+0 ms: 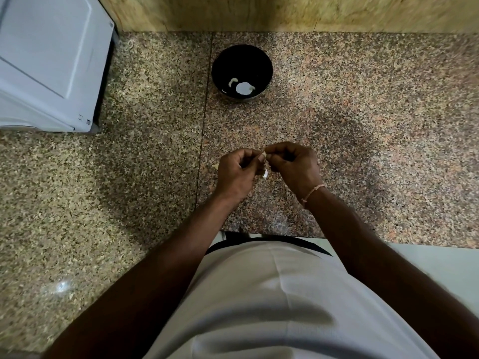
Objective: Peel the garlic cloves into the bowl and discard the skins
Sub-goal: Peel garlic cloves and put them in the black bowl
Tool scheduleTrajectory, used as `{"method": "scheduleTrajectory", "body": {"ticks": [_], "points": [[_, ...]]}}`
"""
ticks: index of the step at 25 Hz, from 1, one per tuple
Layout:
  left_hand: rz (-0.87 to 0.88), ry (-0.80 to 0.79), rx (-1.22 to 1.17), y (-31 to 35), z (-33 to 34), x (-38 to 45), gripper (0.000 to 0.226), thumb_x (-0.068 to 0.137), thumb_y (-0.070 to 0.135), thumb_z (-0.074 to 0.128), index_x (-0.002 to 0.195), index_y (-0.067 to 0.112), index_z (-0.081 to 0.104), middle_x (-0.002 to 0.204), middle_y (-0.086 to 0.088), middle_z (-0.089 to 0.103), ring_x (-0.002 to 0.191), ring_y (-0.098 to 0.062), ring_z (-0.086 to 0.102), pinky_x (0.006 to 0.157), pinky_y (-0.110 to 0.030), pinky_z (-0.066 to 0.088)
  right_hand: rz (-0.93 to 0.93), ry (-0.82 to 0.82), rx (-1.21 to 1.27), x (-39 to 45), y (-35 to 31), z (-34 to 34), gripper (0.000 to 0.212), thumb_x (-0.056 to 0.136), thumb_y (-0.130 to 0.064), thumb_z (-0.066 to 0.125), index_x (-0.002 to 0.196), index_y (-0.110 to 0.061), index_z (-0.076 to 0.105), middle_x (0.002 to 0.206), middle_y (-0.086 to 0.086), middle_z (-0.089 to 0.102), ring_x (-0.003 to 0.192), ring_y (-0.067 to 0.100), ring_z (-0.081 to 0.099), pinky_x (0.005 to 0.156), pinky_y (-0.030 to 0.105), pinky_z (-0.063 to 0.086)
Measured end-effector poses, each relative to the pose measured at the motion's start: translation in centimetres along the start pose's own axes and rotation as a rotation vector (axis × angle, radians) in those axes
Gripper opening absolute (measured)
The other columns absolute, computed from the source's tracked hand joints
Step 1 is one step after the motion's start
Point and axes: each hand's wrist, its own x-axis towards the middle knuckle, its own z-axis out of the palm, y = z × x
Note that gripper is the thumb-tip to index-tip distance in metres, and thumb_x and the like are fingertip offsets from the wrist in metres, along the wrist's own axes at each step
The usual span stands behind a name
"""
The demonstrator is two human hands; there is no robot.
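Both hands, left and right, pinch one small pale garlic clove between fingertips above the speckled granite bench near its front edge. Black round bowl with peeled white cloves sits toward the back edge.

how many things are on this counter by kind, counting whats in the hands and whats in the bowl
Bowl: 1
Pale garlic pieces in the bowl: about 3, blurred
Garlic clove pinched between the left hand and right hand: 1
Pale bit on the counter beside the left hand: 1
White appliance: 1
Total: about 7
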Motion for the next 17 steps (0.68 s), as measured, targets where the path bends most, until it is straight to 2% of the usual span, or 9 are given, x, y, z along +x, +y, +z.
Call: {"method": "scheduleTrajectory", "body": {"ticks": [7,10,14,17], "points": [[-0.027,-0.001,-0.078,-0.6,0.1,0.1,0.006,0.097,0.019,0.075,0.099,0.014,0.077,0.091,-0.009,0.079,0.088,-0.033,0.078,0.086,-0.053,0.064,0.004,-0.044,-0.098,0.1,-0.7,-0.3,0.012,0.093,-0.019,0.074,0.084,-0.027,0.075,0.076,-0.001,0.076,0.076,0.032,0.073,0.068,0.058,0.061],[-0.088,0.027,-0.209,-0.2,0.3,0.3,0.006,0.096,0.016,0.075,0.099,0.010,0.076,0.093,-0.011,0.079,0.086,-0.029,0.076,0.086,-0.047,0.064,0.007,-0.040,-0.099,0.1,-0.9,-0.1,0.008,0.095,-0.019,0.073,0.088,-0.022,0.075,0.079,0.003,0.076,0.079,0.035,0.073,0.071,0.060,0.061],[-0.193,0.057,-0.397,0.5,0.4,0.5,0.005,0.096,0.009,0.074,0.099,0.006,0.075,0.092,-0.009,0.079,0.084,-0.021,0.076,0.077,-0.033,0.063,-0.007,-0.063,-0.085,0.0,-0.8,0.2,0.007,0.098,-0.017,0.068,0.094,-0.014,0.073,0.084,0.007,0.076,0.081,0.032,0.074,0.075,0.059,0.061],[-0.268,0.070,-0.494,0.4,0.5,0.3,0.003,0.096,0.005,0.072,0.097,0.007,0.074,0.090,-0.009,0.078,0.084,-0.020,0.075,0.077,-0.031,0.063,-0.010,-0.072,-0.112,-0.1,-0.5,0.5,0.010,0.099,-0.018,0.066,0.095,-0.012,0.073,0.085,0.008,0.076,0.081,0.034,0.073,0.074,0.058,0.061]]}}
